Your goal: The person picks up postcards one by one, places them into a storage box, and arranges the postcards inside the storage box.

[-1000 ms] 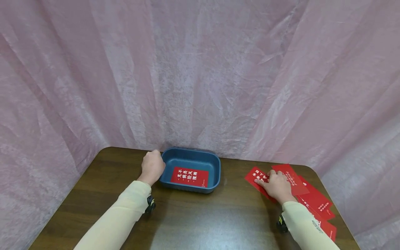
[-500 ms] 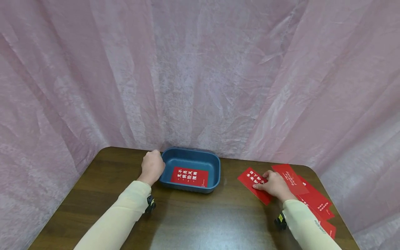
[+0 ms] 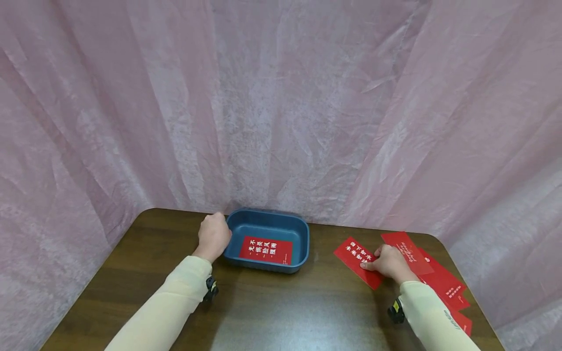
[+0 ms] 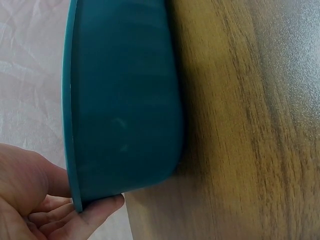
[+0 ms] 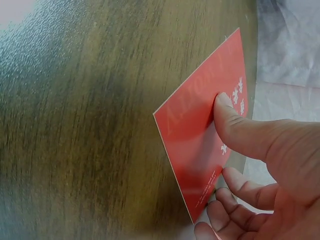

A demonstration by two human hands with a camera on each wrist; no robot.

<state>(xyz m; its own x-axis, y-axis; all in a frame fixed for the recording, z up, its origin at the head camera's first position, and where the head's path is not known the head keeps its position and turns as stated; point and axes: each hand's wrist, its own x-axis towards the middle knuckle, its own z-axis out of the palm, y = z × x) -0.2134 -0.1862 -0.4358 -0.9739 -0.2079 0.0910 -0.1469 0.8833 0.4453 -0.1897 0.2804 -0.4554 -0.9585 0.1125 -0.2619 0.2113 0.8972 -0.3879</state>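
A blue plastic basin (image 3: 304,243) stands at the back middle of the table. My left hand (image 3: 214,236) grips its left end, with the thumb and fingers (image 4: 100,207) on either side of the rim in the left wrist view. Inside the basin lies a red card (image 3: 266,250) with white characters. To the right, my right hand (image 3: 390,264) pinches another red card (image 3: 357,261) by its right edge. The thumb presses on the printed face of this card (image 5: 192,135). Other fingertips are at its edge and partly hidden behind it.
Several more red cards (image 3: 406,251) overlap near the table's right edge, partly behind my right forearm. A pink curtain (image 3: 281,107) hangs close behind the wooden table (image 3: 281,307).
My right hand has slid the pinched card slightly left, apart from the other cards, and the hand's thumb has shifted on it. The left hand and the basin stay in place.
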